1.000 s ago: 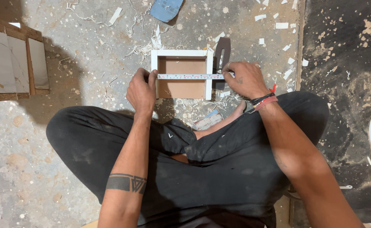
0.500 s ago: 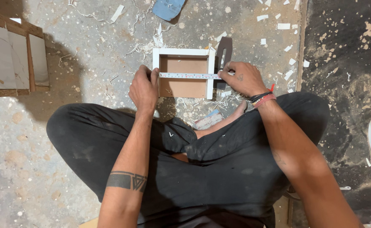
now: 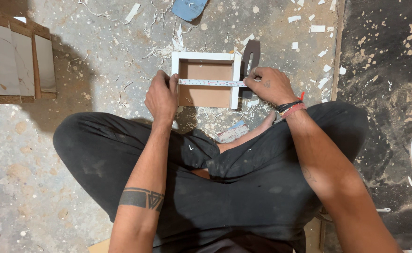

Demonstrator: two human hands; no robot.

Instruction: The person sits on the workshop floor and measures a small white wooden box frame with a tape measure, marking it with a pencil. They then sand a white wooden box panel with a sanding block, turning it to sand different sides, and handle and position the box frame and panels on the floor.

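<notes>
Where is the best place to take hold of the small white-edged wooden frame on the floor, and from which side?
Probably the far rail of the white-edged frame, reached from above and pinched across its thin edge. The frame lies flat and open at the top. The tape measure crosses its middle, the left hand presses on the left rail and the right hand on the right rail, so only the far rail is free.

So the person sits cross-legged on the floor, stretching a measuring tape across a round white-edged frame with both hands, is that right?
Not quite: the frame is rectangular, not round, as the head view shows. The rest holds: the person sits cross-legged on the floor, and the left hand and right hand stretch the measuring tape across the white-edged frame.
</notes>
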